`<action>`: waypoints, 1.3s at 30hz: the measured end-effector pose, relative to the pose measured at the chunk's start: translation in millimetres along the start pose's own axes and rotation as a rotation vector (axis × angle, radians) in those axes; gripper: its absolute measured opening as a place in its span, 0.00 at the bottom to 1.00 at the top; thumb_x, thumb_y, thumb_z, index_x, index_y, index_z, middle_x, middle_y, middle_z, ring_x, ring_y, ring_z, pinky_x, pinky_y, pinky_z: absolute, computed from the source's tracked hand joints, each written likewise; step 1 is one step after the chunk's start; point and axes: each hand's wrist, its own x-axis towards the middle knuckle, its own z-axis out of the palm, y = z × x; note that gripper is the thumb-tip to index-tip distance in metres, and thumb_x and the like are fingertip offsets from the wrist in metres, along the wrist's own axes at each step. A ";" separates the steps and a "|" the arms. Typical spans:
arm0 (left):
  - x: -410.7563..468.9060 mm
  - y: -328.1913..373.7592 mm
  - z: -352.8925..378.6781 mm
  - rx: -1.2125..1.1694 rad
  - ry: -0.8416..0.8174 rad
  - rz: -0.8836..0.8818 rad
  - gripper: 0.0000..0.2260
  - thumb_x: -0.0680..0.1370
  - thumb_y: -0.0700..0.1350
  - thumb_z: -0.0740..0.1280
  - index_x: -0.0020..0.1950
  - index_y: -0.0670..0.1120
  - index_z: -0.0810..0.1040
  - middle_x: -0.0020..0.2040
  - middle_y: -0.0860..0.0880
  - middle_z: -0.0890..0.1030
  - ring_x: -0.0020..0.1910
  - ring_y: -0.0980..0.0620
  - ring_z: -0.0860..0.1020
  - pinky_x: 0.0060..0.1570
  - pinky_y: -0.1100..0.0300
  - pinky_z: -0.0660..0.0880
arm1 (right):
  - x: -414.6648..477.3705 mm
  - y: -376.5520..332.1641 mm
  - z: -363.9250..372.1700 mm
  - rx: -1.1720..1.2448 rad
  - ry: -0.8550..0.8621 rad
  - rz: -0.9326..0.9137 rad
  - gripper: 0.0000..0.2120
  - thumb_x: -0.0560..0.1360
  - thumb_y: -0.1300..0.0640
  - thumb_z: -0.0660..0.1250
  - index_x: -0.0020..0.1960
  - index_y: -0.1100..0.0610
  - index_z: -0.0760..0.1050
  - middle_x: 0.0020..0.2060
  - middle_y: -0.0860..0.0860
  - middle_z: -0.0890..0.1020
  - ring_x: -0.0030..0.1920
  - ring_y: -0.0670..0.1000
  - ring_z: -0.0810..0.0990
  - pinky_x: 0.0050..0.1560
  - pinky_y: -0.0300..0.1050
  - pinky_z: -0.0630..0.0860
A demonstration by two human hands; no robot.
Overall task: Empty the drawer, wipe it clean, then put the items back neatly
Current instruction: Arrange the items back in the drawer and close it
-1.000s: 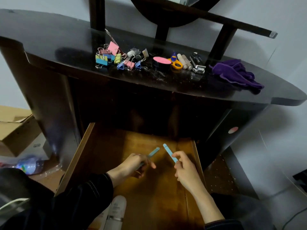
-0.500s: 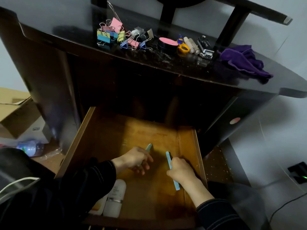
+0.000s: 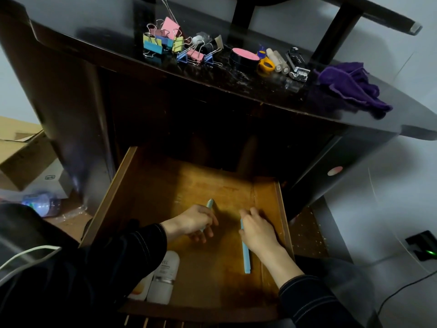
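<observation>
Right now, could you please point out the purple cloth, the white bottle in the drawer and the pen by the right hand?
purple cloth (image 3: 350,87), head view, middle of the crumpled folds.
white bottle (image 3: 165,278), head view, its body.
pen (image 3: 246,259), head view, lower shaft beside the right hand (image 3: 256,233).

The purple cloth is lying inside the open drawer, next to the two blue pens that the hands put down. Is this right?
Not quite. The head view shows the purple cloth lying on the dark desk top, at its right end. The rest holds: the two blue pens are in the open drawer, at the left hand and right hand.
</observation>
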 end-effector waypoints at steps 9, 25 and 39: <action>-6.2 2.0 0.6 0.038 0.020 0.012 0.11 0.81 0.37 0.58 0.57 0.41 0.79 0.41 0.43 0.82 0.32 0.48 0.79 0.27 0.61 0.71 | -5.1 5.8 -2.9 -0.480 -0.079 -0.155 0.08 0.77 0.63 0.68 0.55 0.55 0.79 0.57 0.55 0.82 0.63 0.59 0.73 0.62 0.55 0.68; -10.2 4.2 8.2 0.080 -0.039 0.040 0.11 0.82 0.37 0.58 0.59 0.40 0.78 0.42 0.43 0.81 0.31 0.48 0.77 0.26 0.62 0.69 | -18.7 13.5 1.0 -0.686 -0.157 -0.255 0.13 0.76 0.55 0.73 0.60 0.54 0.80 0.65 0.59 0.75 0.68 0.63 0.68 0.77 0.65 0.51; -15.1 6.2 22.8 0.078 -0.362 0.363 0.12 0.85 0.37 0.56 0.55 0.46 0.78 0.59 0.45 0.83 0.38 0.49 0.82 0.33 0.61 0.75 | 3.3 35.5 -59.0 0.686 0.045 -0.051 0.20 0.83 0.54 0.62 0.75 0.49 0.67 0.58 0.49 0.80 0.45 0.46 0.84 0.47 0.42 0.83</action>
